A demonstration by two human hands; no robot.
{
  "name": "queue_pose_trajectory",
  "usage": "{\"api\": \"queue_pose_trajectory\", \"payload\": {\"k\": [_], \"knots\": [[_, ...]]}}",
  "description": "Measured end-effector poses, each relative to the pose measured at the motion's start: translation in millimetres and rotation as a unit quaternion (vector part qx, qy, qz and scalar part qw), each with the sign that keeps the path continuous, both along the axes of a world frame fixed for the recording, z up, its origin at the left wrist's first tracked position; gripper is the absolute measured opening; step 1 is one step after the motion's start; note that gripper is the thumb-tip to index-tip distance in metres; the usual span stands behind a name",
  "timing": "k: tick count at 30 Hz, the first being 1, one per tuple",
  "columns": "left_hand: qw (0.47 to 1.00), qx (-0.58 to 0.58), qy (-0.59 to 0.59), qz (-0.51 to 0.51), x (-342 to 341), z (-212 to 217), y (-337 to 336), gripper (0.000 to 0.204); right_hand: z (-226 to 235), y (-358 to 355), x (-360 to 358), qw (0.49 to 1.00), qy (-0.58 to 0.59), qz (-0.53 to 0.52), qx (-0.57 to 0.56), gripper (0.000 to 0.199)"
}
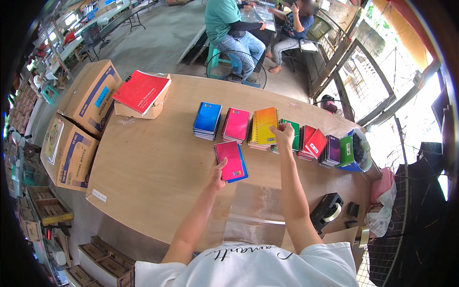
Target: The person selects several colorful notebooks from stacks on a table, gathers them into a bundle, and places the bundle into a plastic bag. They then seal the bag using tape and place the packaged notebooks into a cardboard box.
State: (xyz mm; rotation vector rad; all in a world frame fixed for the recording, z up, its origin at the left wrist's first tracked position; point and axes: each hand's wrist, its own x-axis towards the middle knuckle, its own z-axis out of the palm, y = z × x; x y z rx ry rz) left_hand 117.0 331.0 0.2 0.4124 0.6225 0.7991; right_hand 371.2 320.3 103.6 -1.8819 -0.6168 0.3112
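Note:
In my left hand [218,176] is a pink spiral notebook [229,160] with a blue notebook [245,168] showing under its right edge. The hand is closed on their lower left side. My right hand [286,136] pinches the right edge of a yellow-orange spiral notebook [264,124] at the top of its stack. Left of that stack stand a pink stack [235,123] and a blue stack [207,117]. To its right come a green stack [289,128], partly behind my right hand, a red stack [313,142] and a purple stack [331,149].
A red large notebook [142,91] lies on an open carton at the table's left. Cardboard boxes [76,158] stand beyond that edge. Clear plastic [256,205] and a black tape dispenser [326,210] lie nearer me. A blue bin [356,153] stands right; people sit beyond a fan [236,69].

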Motion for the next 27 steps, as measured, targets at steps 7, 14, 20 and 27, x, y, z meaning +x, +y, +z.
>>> {"api": "queue_pose_trajectory", "payload": {"k": [7,14,20,27], "knots": [[0.985,-0.01,-0.139,-0.1,-3,-8,-11,0.051,-21,-70,-57,0.993,0.014,0.104,-0.05,0.028],[0.989,-0.077,-0.091,-0.092,2,-11,-35,0.047,-10,-34,44,0.927,-0.292,-0.035,-0.234,0.05],[0.997,0.03,-0.001,-0.066,33,9,-43,0.055,-18,-3,44,0.835,-0.317,0.098,-0.439,0.037],[0.991,-0.021,-0.008,-0.133,13,-6,-27,0.049,63,-59,15,0.902,-0.302,0.273,-0.143,0.035]]}}
